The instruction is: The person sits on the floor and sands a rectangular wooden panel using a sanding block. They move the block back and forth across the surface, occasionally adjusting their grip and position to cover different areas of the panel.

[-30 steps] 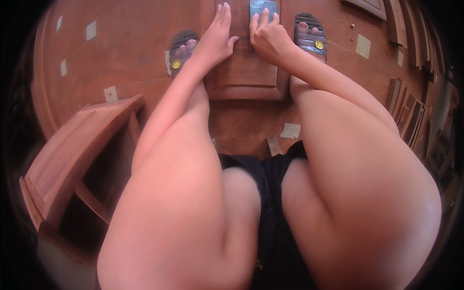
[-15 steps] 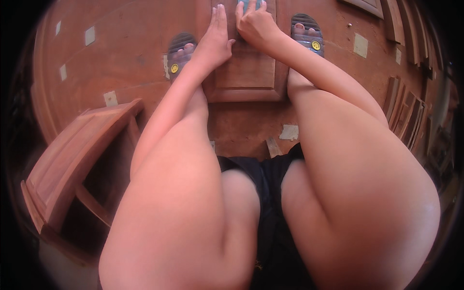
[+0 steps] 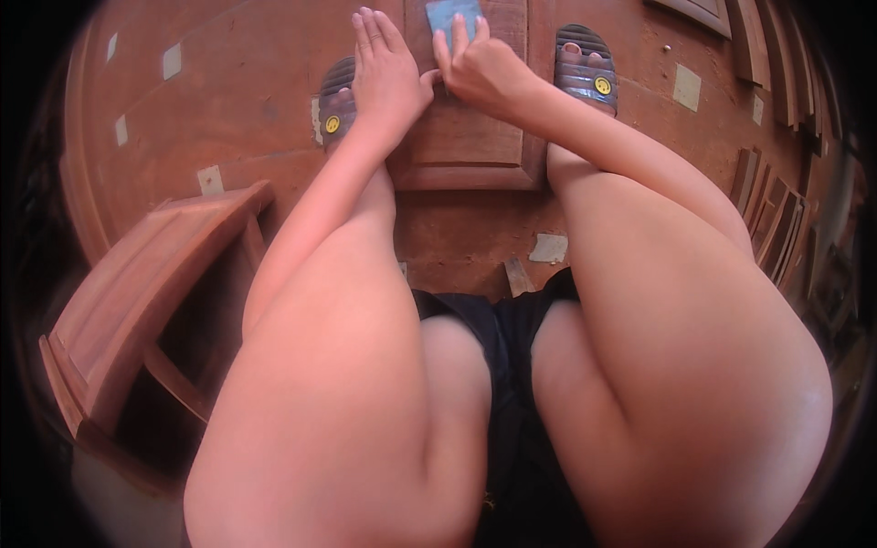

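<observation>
A reddish-brown wooden panel point(image 3: 464, 137) with a raised centre and a framed border lies between my feet. On its far part rests a blue-grey piece of sandpaper point(image 3: 449, 16). My right hand point(image 3: 486, 75) presses its fingertips onto this sheet, holding it against the wood. By the panel's left border is my left hand point(image 3: 385, 84), its fingers stretched forward and its thumb spread toward the right hand. Nothing shows in the left hand. The panel's far end is out of view.
A curved wooden frame piece point(image 3: 151, 283) stands at the left. Wood strips point(image 3: 776, 219) are stacked at the right, with more boards point(image 3: 772, 55) farther back. Sandals point(image 3: 586, 68) on my feet flank the panel. Pale scraps point(image 3: 548, 247) lie on the brown floor.
My right hand has drawn slightly nearer and left, bringing more of the sandpaper into view. My left hand has shifted left and turned, showing more of its back.
</observation>
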Motion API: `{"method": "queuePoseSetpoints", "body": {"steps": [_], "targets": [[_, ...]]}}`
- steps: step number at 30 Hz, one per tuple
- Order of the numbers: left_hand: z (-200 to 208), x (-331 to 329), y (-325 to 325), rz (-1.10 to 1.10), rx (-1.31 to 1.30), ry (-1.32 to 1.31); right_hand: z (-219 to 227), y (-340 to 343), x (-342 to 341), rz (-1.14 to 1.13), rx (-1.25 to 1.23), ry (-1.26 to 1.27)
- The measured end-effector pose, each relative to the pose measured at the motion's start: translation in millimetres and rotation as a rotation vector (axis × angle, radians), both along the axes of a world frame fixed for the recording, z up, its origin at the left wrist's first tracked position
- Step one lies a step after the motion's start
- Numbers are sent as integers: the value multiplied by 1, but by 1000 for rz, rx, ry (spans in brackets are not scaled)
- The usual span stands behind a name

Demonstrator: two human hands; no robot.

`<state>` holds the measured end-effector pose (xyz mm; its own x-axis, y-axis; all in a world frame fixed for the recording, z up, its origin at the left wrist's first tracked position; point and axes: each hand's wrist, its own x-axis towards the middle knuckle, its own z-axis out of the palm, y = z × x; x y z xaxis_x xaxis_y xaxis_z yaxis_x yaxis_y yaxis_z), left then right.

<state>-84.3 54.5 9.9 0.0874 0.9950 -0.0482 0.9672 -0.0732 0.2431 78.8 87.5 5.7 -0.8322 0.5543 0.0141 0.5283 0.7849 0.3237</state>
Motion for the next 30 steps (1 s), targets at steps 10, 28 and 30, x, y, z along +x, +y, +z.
{"method": "queuePoseSetpoints", "body": {"steps": [10,28,30], "targets": [[2,-3,-3,96,-147,123,7,21,-10,-55,-47,-29],[-9,-18,-8,-38,13,67,24,-13,2,227,-73,-167],[-10,-13,-5,-80,65,17,7,-3,-1,52,-30,-95]]}}
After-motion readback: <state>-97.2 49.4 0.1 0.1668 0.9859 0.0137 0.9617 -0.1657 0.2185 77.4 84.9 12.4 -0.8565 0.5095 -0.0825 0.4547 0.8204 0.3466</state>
